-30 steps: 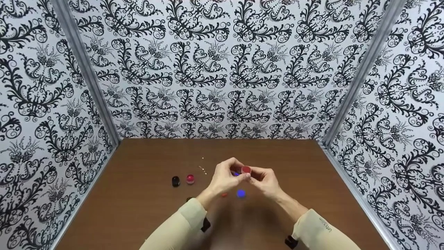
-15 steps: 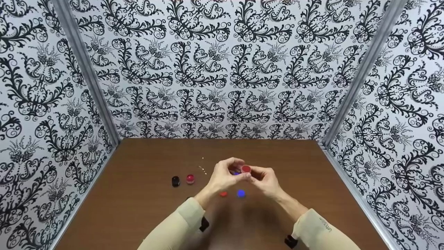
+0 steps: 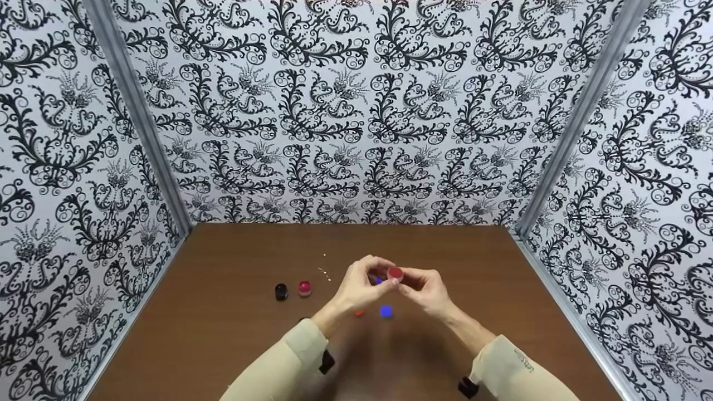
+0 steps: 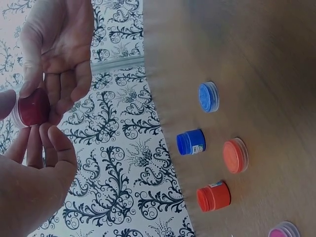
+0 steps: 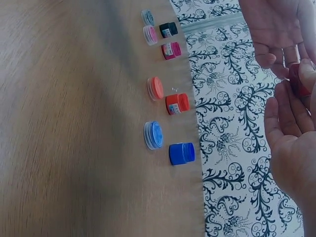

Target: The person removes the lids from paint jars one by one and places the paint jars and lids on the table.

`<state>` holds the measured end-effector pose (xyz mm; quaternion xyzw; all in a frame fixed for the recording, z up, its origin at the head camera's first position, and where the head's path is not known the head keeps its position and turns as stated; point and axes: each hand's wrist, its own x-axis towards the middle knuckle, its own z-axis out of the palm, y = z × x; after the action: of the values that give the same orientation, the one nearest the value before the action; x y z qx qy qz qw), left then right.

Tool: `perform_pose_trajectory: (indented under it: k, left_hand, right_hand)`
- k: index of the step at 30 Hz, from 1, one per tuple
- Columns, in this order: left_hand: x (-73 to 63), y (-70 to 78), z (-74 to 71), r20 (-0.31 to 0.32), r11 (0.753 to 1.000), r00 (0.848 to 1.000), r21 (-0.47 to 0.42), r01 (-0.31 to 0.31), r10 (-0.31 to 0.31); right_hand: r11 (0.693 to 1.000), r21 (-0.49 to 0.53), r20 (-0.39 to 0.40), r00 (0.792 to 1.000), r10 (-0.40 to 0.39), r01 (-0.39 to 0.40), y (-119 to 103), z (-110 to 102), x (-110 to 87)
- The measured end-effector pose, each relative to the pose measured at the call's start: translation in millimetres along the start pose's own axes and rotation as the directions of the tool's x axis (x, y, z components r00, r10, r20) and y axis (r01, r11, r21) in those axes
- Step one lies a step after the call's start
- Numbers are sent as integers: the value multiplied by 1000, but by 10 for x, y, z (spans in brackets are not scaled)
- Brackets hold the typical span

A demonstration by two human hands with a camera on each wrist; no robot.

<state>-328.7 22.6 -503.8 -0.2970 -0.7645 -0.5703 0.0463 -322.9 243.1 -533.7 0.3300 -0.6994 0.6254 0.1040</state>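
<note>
A small dark red paint jar (image 4: 34,107) with a clear-rimmed lid (image 4: 17,112) is held up between both hands above the table. My left hand (image 3: 359,283) pinches it, thumb at the lid. From the other side my right hand (image 3: 430,289) grips the jar with thumb and curled fingers. Below the hands a blue paint jar (image 5: 182,153) and an orange paint jar (image 5: 177,103) lie on the table. Nearer to me than these jars are a blue lid (image 5: 154,135) and an orange lid (image 5: 155,88).
Toward the left are a pink paint jar (image 5: 171,50), a black paint jar (image 5: 168,29), a pink lid (image 5: 150,35) and a grey-green lid (image 5: 147,18). Several tiny pale bits (image 3: 325,273) lie on the brown table (image 3: 234,250). Patterned walls (image 3: 334,111) enclose its back and sides.
</note>
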Motion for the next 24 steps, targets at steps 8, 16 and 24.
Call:
perform_pose_trajectory:
  k: [8, 16, 24]
  left_hand:
    - [-10, 57, 39, -78, 995, 993, -50, 87, -90]
    - [-17, 52, 71, -108, 990, 987, -89, 109, -118]
    - [-11, 16, 39, -40, 997, 998, -59, 50, -52]
  right_hand:
    - [1000, -20, -13, 1000, -18, 17, 10, 13, 9]
    - [1000, -31, -7, 1000, 1, -1, 12, 5, 2]
    - [999, -39, 6, 1000, -11, 12, 14, -22, -9]
